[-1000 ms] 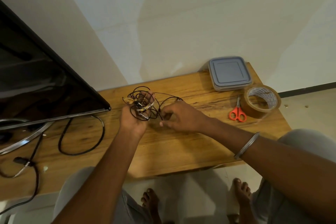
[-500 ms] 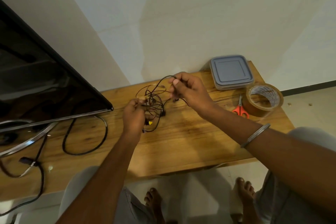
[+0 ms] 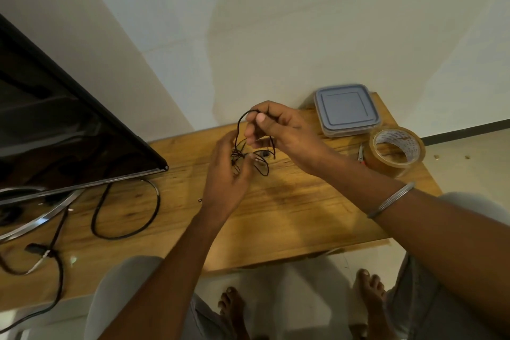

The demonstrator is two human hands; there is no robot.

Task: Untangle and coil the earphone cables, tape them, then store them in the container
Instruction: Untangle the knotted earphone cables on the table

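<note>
Head view: we pinch a raised loop of the earphone cables [image 3: 238,155] in our right hand [image 3: 278,130], our left hand [image 3: 226,174] grips the tangle below, above the wooden table [image 3: 289,215], the lidded container [image 3: 346,109] nearby.

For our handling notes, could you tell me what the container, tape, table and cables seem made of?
Container: likely plastic, matte grey lid on a translucent base.
Tape: glossy brown film on a printed, cardboard-like core.
Table: wood or veneer, visible grain, slight sheen.
Cables: thin, black, limp; probably plastic or rubber sheathed.
</note>
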